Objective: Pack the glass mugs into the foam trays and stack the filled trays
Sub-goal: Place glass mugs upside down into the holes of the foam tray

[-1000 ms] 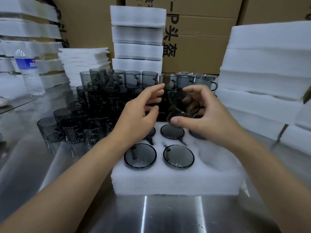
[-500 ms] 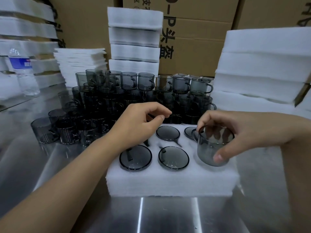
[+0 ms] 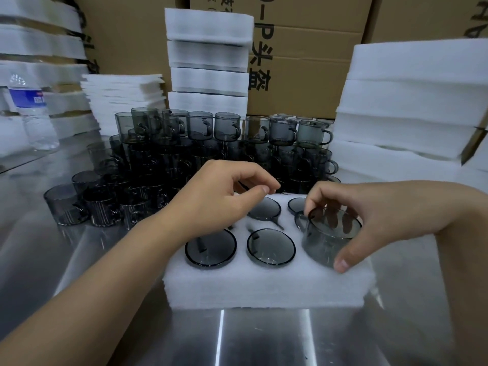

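Nearest, a steel table [image 3: 264,339], and flat on it the foam tray [image 3: 264,289]. In the tray's near row, two seated mugs [image 3: 210,248] sunk flush into the left and middle pockets, only dark round faces showing. At the near right pocket, the held mug [image 3: 326,244], most of its wall above the foam, gripped from above by the right hand [image 3: 369,215]: thumb low on the near wall, fingers curled over the far rim. Left of that, above the tray's middle, the left hand [image 3: 219,204], fingers curled in, thumb tip close to the forefinger, nothing visible between them. In the far row, two more round faces in view, the left pocket hidden under that hand. Possibly one of the last pockets of this tray, then, with seating and stacking yet to do. Risks from here: pressing down with the glass tilted or off-centre, so jamming on the pocket edge or tearing the foam; handle missing its slot, leaving the mug proud and any tray stacked above rocking; thumb caught between glass and foam; rim knocking the far-row neighbour just beside it. Just behind the tray, a crowded, tiered pile of loose mugs [image 3: 200,143], easy to topple with a careless reach. Beyond, foam stacks [image 3: 409,101] on the right and cardboard boxes [image 3: 303,62] at the back.
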{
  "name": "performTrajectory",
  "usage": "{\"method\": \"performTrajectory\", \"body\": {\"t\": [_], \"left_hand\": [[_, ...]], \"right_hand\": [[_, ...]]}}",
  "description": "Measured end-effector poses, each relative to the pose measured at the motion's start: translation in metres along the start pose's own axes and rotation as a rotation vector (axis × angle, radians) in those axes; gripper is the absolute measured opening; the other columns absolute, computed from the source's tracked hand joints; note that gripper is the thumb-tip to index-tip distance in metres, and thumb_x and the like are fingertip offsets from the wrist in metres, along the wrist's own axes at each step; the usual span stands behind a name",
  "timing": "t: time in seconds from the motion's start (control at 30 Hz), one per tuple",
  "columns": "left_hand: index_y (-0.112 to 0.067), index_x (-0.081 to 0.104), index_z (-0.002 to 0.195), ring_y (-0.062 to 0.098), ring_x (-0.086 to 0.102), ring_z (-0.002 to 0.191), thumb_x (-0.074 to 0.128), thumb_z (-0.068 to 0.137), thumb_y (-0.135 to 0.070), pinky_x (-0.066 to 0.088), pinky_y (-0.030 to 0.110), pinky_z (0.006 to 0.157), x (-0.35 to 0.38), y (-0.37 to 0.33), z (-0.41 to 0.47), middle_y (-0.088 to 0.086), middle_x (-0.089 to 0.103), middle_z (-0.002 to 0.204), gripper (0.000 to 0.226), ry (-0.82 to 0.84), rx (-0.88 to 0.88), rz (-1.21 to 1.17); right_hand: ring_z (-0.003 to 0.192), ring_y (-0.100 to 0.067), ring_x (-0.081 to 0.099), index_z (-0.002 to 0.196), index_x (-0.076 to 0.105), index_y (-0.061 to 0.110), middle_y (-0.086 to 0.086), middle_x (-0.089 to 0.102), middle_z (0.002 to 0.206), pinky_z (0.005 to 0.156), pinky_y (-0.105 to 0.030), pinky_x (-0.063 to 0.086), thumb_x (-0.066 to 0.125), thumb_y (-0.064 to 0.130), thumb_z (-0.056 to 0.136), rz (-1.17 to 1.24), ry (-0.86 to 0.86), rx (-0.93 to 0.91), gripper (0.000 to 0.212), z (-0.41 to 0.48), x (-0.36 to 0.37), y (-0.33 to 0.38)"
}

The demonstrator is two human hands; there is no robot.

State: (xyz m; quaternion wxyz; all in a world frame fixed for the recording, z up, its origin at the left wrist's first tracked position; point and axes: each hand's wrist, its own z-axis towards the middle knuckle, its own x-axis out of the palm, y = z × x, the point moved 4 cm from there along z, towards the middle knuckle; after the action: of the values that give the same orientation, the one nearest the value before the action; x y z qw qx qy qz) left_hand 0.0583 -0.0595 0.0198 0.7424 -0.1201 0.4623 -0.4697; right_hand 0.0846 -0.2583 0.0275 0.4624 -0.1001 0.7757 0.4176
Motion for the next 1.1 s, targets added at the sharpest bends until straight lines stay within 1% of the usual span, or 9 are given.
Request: {"method": "performTrajectory", "body": {"t": [0.17, 0.27, 0.37, 0.43, 0.5, 0.6, 0.67, 0.9, 1.1], "left_hand": [[-0.037, 0.071, 0.087, -0.002, 0.064, 0.083, 0.064, 0.088, -0.013, 0.052, 0.020, 0.075, 0.004, -0.005, -0.002, -0.021, 0.071, 0.088, 0.025, 0.075, -0.005, 0.025], [-0.033, 0.072, 0.092, -0.002, 0.062, 0.087, 0.065, 0.087, -0.014, 0.050, 0.028, 0.080, 0.009, -0.008, -0.003, -0.019, 0.070, 0.089, 0.021, 0.150, 0.005, 0.036], [-0.031, 0.072, 0.103, 0.002, 0.059, 0.101, 0.062, 0.083, -0.025, 0.046, 0.031, 0.091, 0.015, -0.012, -0.006, -0.016, 0.065, 0.103, 0.023, 0.270, 0.040, 0.052], [-0.034, 0.070, 0.110, 0.001, 0.053, 0.111, 0.060, 0.081, -0.031, 0.041, 0.028, 0.098, 0.019, -0.013, -0.009, -0.019, 0.058, 0.112, 0.030, 0.362, 0.046, 0.078], [-0.042, 0.066, 0.113, 0.000, 0.047, 0.116, 0.060, 0.081, -0.036, 0.037, 0.026, 0.100, 0.022, -0.013, -0.012, -0.023, 0.052, 0.115, 0.034, 0.436, 0.044, 0.095], [-0.046, 0.065, 0.114, 0.000, 0.043, 0.119, 0.061, 0.080, -0.038, 0.035, 0.028, 0.103, 0.024, -0.013, -0.014, -0.022, 0.049, 0.116, 0.035, 0.486, 0.024, 0.096], [-0.043, 0.066, 0.115, -0.001, 0.041, 0.119, 0.066, 0.083, -0.035, 0.033, 0.026, 0.103, 0.025, -0.013, -0.015, -0.020, 0.049, 0.117, 0.033, 0.505, 0.011, 0.099], [-0.043, 0.066, 0.115, -0.004, 0.039, 0.114, 0.067, 0.086, -0.034, 0.034, 0.020, 0.097, 0.031, -0.011, -0.017, -0.020, 0.048, 0.117, 0.031, 0.566, 0.007, 0.151], [-0.042, 0.066, 0.115, -0.006, 0.042, 0.114, 0.068, 0.085, -0.034, 0.037, 0.020, 0.095, 0.031, -0.010, -0.017, -0.021, 0.047, 0.118, 0.032, 0.573, -0.019, 0.100]], "right_hand": [[0.078, 0.004, 0.056, 0.100, 0.049, 0.051, 0.027, 0.058, 0.092, 0.071, -0.019, 0.049, 0.090, 0.040, 0.055, -0.063, 0.071, 0.028, 0.062, 0.005, 0.005, -0.002], [0.077, 0.007, 0.056, 0.100, 0.054, 0.051, 0.029, 0.058, 0.091, 0.070, -0.014, 0.047, 0.086, 0.050, 0.050, -0.013, 0.072, 0.021, 0.060, 0.005, 0.003, -0.001], [0.078, 0.002, 0.055, 0.098, 0.062, 0.045, 0.025, 0.059, 0.085, 0.074, -0.021, 0.046, 0.078, 0.062, 0.052, 0.116, -0.123, -0.012, 0.051, 0.008, -0.010, -0.007], [0.075, -0.004, 0.054, 0.096, 0.065, 0.033, 0.013, 0.060, 0.080, 0.077, -0.030, 0.043, 0.077, 0.065, 0.055, 0.185, -0.277, 0.007, 0.053, 0.009, -0.020, -0.017], [0.068, -0.006, 0.050, 0.089, 0.064, 0.021, 0.007, 0.057, 0.072, 0.071, -0.030, 0.040, 0.073, 0.062, 0.051, 0.164, -0.315, 0.063, 0.057, 0.006, -0.024, -0.026], [0.058, -0.004, 0.044, 0.078, 0.058, 0.017, 0.012, 0.051, 0.061, 0.059, -0.019, 0.039, 0.072, 0.062, 0.051, 0.113, -0.244, 0.167, 0.054, 0.002, -0.024, -0.039], [0.055, -0.005, 0.040, 0.074, 0.053, 0.017, 0.014, 0.046, 0.056, 0.055, -0.019, 0.038, 0.073, 0.060, 0.053, 0.089, -0.185, 0.203, 0.052, 0.001, -0.021, -0.043], [0.052, -0.008, 0.035, 0.063, 0.042, 0.020, 0.012, 0.037, 0.052, 0.053, -0.020, 0.038, 0.074, 0.060, 0.048, 0.021, -0.091, 0.282, 0.053, 0.006, -0.013, -0.046], [0.053, -0.010, 0.033, 0.062, 0.040, 0.021, 0.009, 0.035, 0.054, 0.055, -0.022, 0.040, 0.075, 0.058, 0.049, 0.003, -0.086, 0.325, 0.053, 0.008, -0.014, -0.048]]}}
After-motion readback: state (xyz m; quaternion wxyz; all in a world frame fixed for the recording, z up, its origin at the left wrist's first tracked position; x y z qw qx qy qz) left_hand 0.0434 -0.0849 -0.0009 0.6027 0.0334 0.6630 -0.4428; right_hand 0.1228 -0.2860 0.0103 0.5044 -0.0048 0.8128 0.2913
